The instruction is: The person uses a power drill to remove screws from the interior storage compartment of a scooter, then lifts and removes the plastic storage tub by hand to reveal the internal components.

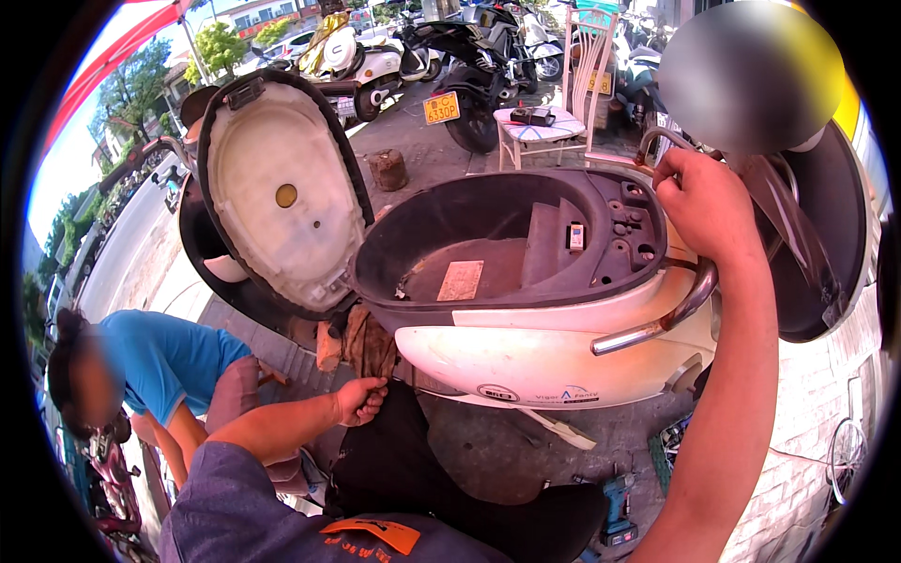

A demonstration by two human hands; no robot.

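A white scooter body (488,357) fills the middle, its dark open storage bucket (394,263) holding a tan rectangular piece (463,280) and a small box (576,236). The raised seat (282,159) shows its pale underside at left. My left hand (358,401) is closed low beside a brown rag (369,342); what it holds, if anything, is unclear. My right hand (696,197) is closed at the bucket's right end, near the chrome grab rail (680,305); its fingertips and whatever they grip are hidden.
Another person in a blue shirt (174,361) crouches at left. A blue cordless drill (619,511) and green tool case (668,441) lie at lower right. Behind stand a chair (544,129) with a dark object on it, a log (388,171) and parked motorbikes (477,66).
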